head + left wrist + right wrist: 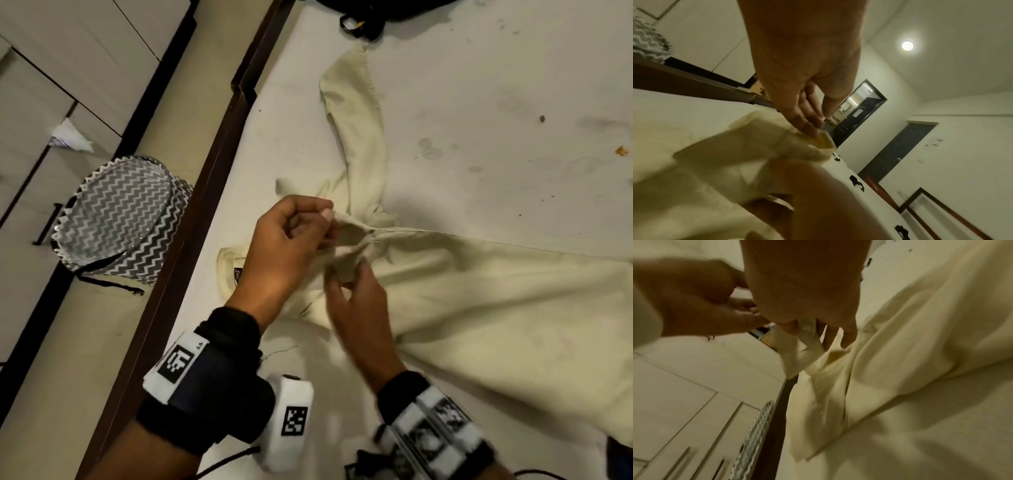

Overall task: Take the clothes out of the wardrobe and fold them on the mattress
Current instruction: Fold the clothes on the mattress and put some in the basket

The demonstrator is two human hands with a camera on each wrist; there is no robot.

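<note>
Cream trousers (pixel 479 291) lie spread on the white mattress (pixel 479 85), one leg running up, the other to the right. My left hand (pixel 329 214) pinches a fold of cloth where the legs meet and lifts it slightly. Just below it, my right hand (pixel 347 274) pinches another bit of the same cloth between thumb and forefinger. In the left wrist view the left fingertips (pixel 809 128) nip the trousers (pixel 735 154). In the right wrist view the right hand (pixel 805 331) holds a pale flap of the trousers (pixel 900 337), its other fingers spread.
A dark wooden bed frame (pixel 205 178) borders the mattress on the left. Beside it stands a grey chevron laundry basket (pixel 116 219), in front of the pale wardrobe doors (pixel 51 68). A black bag (pixel 370 13) with straps lies at the mattress's far end.
</note>
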